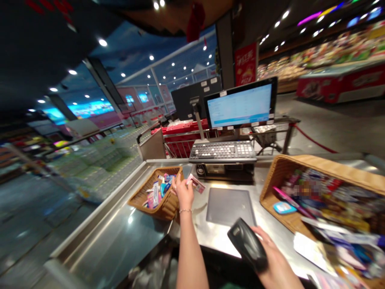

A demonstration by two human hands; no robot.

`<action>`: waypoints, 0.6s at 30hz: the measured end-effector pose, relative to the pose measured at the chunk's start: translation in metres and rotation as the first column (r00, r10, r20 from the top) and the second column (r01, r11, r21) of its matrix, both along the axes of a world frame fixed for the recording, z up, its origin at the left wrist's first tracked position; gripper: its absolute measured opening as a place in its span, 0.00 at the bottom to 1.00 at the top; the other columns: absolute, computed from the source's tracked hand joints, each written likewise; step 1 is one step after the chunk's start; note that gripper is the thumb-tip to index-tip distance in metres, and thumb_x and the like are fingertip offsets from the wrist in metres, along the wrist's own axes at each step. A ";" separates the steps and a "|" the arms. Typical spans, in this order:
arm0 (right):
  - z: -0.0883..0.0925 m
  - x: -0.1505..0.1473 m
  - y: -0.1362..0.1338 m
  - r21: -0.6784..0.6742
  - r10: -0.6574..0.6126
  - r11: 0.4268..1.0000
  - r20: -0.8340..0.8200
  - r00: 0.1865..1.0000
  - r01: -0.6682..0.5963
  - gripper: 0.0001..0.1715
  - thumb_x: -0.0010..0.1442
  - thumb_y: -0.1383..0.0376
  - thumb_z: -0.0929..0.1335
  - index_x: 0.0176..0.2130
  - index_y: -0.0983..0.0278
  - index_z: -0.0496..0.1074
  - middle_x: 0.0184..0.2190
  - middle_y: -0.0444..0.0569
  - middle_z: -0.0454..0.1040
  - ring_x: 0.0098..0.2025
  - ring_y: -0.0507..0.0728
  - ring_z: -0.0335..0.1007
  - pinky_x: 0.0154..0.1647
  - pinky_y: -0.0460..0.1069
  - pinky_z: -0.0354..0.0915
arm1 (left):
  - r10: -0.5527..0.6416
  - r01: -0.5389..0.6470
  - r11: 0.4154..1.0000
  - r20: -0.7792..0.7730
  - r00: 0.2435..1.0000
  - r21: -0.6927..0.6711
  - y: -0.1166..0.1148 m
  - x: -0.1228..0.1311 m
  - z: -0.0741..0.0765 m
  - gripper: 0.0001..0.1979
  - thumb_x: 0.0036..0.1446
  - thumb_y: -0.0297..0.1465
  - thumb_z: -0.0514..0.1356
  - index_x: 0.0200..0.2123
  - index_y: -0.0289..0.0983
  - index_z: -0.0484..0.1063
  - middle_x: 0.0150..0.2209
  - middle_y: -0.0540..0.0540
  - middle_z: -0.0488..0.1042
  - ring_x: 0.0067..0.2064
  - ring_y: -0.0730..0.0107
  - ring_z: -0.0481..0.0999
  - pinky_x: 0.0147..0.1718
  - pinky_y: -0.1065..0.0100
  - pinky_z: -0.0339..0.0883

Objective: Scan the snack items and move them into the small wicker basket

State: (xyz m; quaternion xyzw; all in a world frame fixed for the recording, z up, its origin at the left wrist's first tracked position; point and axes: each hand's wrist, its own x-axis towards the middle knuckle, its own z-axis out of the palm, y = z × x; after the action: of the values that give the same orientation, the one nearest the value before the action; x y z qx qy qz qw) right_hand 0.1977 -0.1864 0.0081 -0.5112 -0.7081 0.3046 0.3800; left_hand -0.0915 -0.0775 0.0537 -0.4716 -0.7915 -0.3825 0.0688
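My left hand (183, 192) is at the right rim of a small wicker basket (168, 209), pinching a small flat pink-and-white packet (197, 184) between thumb and fingers. Several small packaged goods (156, 193) lie inside that basket. A black handheld barcode scanner (248, 244) is gripped in my right hand (275, 257), low in front of me, its head tilted up and to the left. Between my hands and a little farther off, a grey flat panel (230, 204) is set in the metal counter. The packet's print is too blurred to read.
A larger wicker basket (266, 192) full of mixed packets stands at the right, with white paper (311, 249) by its near side. Behind the counter (111, 237) are a keyboard (222, 150) and a lit monitor (240, 106). A shopping cart (267, 136) stands beyond.
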 end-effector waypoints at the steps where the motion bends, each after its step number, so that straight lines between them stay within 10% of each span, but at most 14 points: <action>1: -0.002 0.000 0.000 0.004 0.038 0.999 0.034 0.999 -0.038 0.22 0.52 0.55 0.67 0.43 0.60 0.82 0.53 0.63 0.79 0.62 0.73 0.69 0.60 0.62 0.69 | 0.004 -0.004 1.000 0.002 1.000 0.003 -0.001 -0.002 0.000 0.14 0.60 0.36 0.53 0.30 0.39 0.77 0.64 0.38 0.65 0.70 0.42 0.51 0.63 0.31 0.46; 18: -0.026 -0.003 0.001 0.096 0.062 0.993 0.009 0.998 -0.062 0.20 0.53 0.56 0.65 0.45 0.51 0.76 0.54 0.47 0.78 0.62 0.68 0.69 0.62 0.61 0.62 | 0.038 -0.035 0.998 -0.049 0.998 0.060 -0.014 -0.032 0.008 0.15 0.61 0.36 0.52 0.33 0.38 0.78 0.61 0.38 0.68 0.69 0.46 0.50 0.68 0.46 0.47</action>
State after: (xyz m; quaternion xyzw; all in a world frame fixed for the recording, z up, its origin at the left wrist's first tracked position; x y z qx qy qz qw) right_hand 0.1947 -0.1855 -0.0175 -0.4709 -0.7388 0.2801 0.3924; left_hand -0.1233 -0.0920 0.0615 -0.4643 -0.7864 -0.3924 0.1094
